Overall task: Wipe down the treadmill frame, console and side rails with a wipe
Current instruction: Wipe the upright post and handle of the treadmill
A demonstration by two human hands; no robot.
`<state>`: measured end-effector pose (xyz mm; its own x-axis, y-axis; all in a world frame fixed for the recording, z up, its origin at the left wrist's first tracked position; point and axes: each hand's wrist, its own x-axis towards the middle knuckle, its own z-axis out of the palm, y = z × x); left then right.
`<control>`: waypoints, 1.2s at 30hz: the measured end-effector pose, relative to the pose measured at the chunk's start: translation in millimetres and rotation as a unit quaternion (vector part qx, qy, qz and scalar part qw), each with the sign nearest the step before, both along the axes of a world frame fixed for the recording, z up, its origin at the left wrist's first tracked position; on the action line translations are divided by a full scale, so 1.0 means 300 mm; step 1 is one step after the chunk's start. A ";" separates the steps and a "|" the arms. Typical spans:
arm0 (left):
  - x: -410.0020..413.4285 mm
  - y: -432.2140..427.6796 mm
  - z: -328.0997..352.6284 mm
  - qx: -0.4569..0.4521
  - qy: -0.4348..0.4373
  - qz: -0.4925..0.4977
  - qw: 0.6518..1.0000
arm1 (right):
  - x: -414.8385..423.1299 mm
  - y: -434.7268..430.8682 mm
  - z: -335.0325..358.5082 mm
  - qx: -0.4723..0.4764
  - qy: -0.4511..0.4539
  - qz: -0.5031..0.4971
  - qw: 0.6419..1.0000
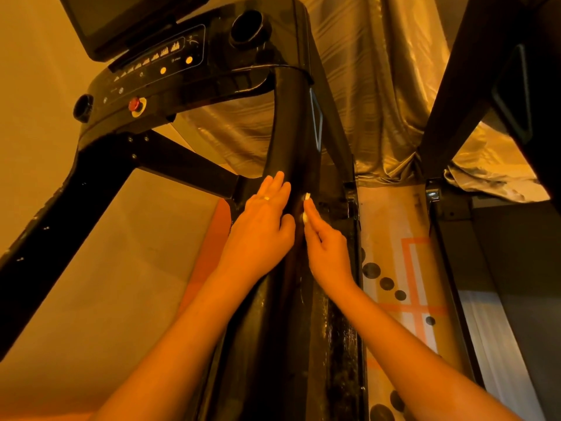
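Both hands are on the treadmill's black upright (288, 141), a little above the middle of the frame. The left hand (262, 217) lies flat against it with the fingers straight and together, steadying rather than gripping. The right hand (326, 241) has its fingers curled in and pinches a small white wipe (306, 196) against the post's right face; only scraps of it show past the fingertips. The wipe looks soft, light and limp to me, so it would bunch or slip free unless kept folded under the pads with some pressure behind it. The post is stiff, glossy and probably slick, and it is fixed in place, so there is nothing to lift. Its long axis runs from the bottom centre of the frame up to the console (158, 68) at upper left, and strokes would best follow that line. The side rail (340, 344) runs beside it at lower centre-right
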<state>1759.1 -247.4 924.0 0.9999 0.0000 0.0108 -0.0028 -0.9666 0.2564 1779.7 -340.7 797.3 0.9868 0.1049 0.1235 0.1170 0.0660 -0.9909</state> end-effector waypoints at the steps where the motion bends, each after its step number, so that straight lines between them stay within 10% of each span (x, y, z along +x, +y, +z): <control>1: 0.000 -0.002 0.002 0.001 0.000 -0.002 1.000 | 0.016 -0.002 0.004 -0.004 0.002 -0.004 1.000; 36: -0.233 -0.007 -0.007 0.001 -0.040 0.013 0.999 | -0.023 -0.019 0.010 -0.019 0.019 -0.009 1.000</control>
<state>1689.1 -249.6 921.8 0.9955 0.0267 0.0909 0.0026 -0.9670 0.2548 1772.9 -346.5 800.4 0.9923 0.0919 0.0831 0.0810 0.0261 -0.9964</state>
